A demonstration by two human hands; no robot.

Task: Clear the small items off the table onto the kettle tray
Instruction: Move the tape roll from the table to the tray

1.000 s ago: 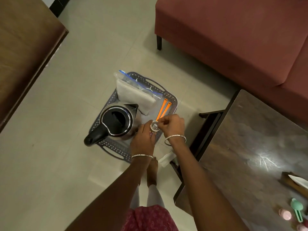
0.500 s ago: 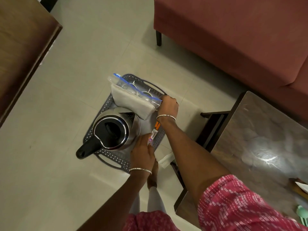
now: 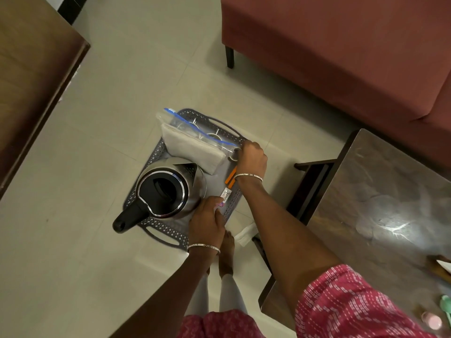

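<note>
Centre frame, your left hand (image 3: 207,217) pinches the small tube (image 3: 224,196) low beside the kettle (image 3: 168,189), over the tray (image 3: 136,192). Your right hand (image 3: 251,158) has its fingers curled on a small round pot (image 3: 233,156) against the zip bag (image 3: 195,125), probably to stop it rolling.

A single wide-angle camera on the head looks steeply down, near above the tray (image 3: 168,232) on the floor (image 3: 73,215), with the table (image 3: 390,191) cut off at the right edge
</note>
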